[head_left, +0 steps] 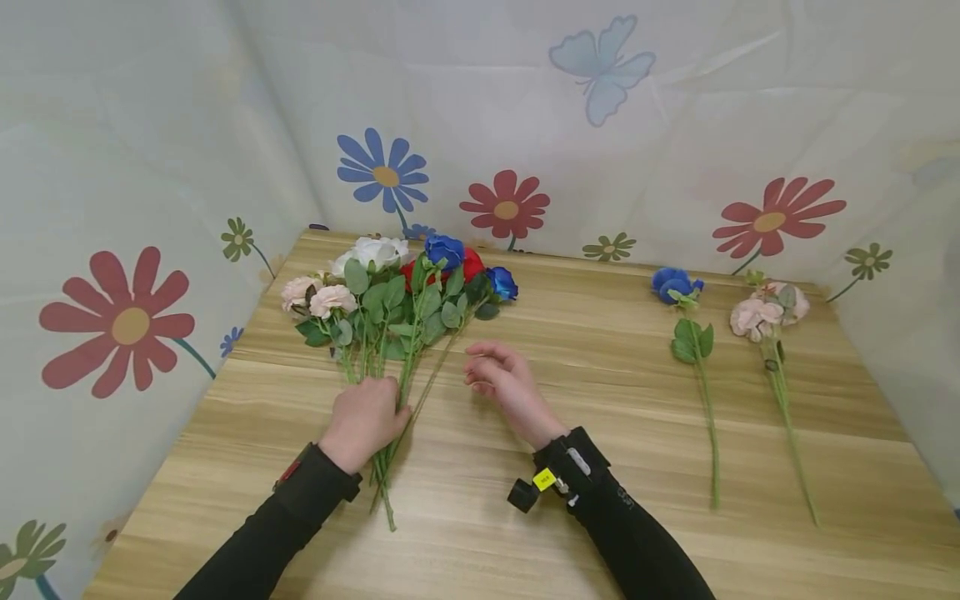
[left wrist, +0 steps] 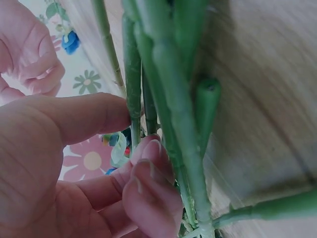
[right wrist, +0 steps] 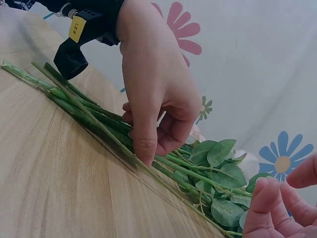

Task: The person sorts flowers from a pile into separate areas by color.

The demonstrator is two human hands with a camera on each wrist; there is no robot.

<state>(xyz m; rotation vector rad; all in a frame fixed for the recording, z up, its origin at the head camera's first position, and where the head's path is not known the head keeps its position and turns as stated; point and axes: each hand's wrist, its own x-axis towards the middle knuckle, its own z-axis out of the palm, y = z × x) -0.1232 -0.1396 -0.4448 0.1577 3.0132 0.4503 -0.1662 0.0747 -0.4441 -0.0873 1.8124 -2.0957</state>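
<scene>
The left hand (head_left: 366,417) held a bunch of flowers (head_left: 431,302) on the table (head_left: 585,358).
Its fingers clamped on stems (left wrist: 171,79); the right hand (head_left: 513,392) curved loosely nearby, holding nothing. Arranging seemed in hand; adding the blue flower (head_left: 675,285) or pink flowers (head_left: 757,317), lying apart, likely called for a right-hand reach.

The wood-grained tabletop (head_left: 585,367) was streaked from side to side. A bunch of flowers (head_left: 431,302) lay with its blooms near the far left corner. Toward the far right corner lay a blue flower (head_left: 686,343) and, nearer the right edge, pink flowers (head_left: 757,318).
</scene>
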